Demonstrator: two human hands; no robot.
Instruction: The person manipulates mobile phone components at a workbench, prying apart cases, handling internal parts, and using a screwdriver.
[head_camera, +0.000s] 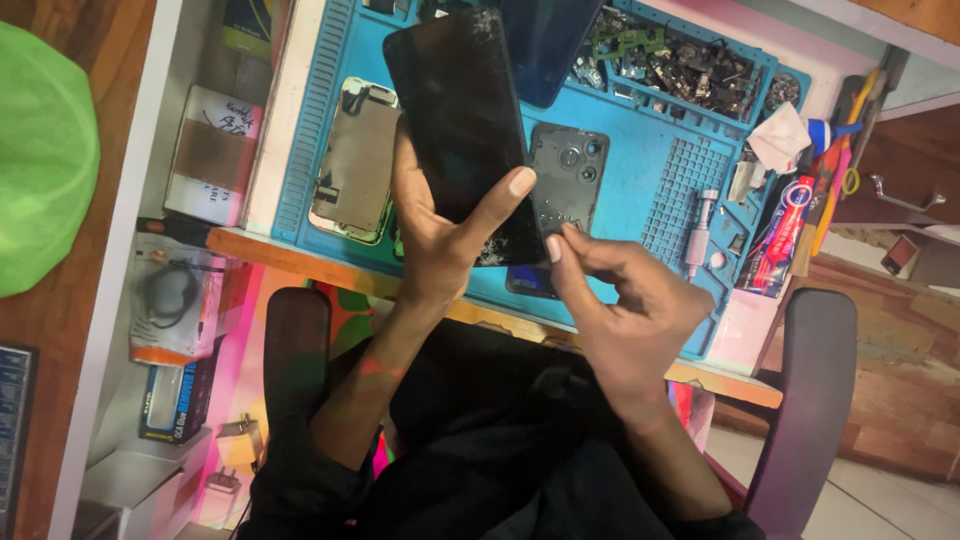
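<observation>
Head view: left hand (435, 235) grips one black phone screen (460, 120), cracked at its lower corner, above the blue repair mat (640, 170). Right hand (620, 300) pinches that corner, fingertips closed. On the mat: one silver phone chassis (355, 160), one dark back cover (565, 180).

White desk (270, 130) across the upper frame, orange front edge, blue work mat (650, 150) on top, black chair armrests (295, 350) lower centre, wood floor (900, 390) at right, pale tiles lower right, green bag (40, 150) upper left, pink light lower left.
</observation>
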